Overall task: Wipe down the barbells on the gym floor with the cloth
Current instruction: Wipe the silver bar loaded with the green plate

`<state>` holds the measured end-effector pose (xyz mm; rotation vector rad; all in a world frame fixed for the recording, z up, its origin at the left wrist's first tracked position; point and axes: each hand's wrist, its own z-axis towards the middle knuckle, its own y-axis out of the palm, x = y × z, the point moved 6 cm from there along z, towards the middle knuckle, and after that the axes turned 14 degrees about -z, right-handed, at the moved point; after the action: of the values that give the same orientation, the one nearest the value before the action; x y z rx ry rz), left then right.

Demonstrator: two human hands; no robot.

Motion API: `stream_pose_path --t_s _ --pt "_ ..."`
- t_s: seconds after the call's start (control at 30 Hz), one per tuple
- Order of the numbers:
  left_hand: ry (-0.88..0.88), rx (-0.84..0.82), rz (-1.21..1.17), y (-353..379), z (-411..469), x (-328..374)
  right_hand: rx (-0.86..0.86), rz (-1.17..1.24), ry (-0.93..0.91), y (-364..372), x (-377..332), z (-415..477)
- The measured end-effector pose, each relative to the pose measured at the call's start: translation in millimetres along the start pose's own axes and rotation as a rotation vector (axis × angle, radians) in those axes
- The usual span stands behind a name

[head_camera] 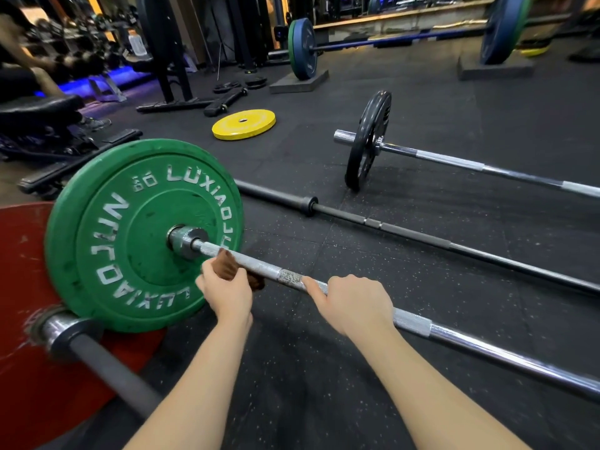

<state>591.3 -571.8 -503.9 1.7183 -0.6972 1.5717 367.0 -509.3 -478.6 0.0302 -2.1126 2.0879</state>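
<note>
Wiping seems barely begun: left hand (227,293) has its grip clamped on the cloth (229,263), wrapped round the silver bar (503,354) just beside the green plate (130,228). Right hand (357,303) has its grip closed round the same bar. Rest of it, plus black bar (422,237) & far bar (487,167), prob. still to do.

Speckled black floor (324,368): barbells (487,255) side by side, yellow plate (243,124) flat

Only one camera is watching, and it is sitting on the person's head. It is looking forward and down at the gym floor (324,368). It is sitting very close to the green plate (143,235) and the silver bar (487,349). It is seeing wide, so far things are looking small and bent.
</note>
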Motion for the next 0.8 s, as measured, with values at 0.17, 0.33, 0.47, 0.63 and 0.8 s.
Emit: stream_pose_path --t_s 0.17,0.33,0.47,0.63,0.8 --pt "-0.116 0.096 -0.098 -19 44 -19 -0.004 -0.008 -0.011 0 -1 1" --pt "-0.137 -0.002 -0.152 5 0 -2 0.003 -0.008 -0.005 -1 0 0" --pt "0.004 -0.085 0.021 -1 -1 0 0.024 -0.006 0.006 -1 0 0" --pt "0.037 0.006 0.093 -15 30 7 0.025 -0.003 0.005 1 0 0" --pt "0.086 -0.038 0.151 -10 20 6 0.021 -0.007 0.003 -1 0 -1"
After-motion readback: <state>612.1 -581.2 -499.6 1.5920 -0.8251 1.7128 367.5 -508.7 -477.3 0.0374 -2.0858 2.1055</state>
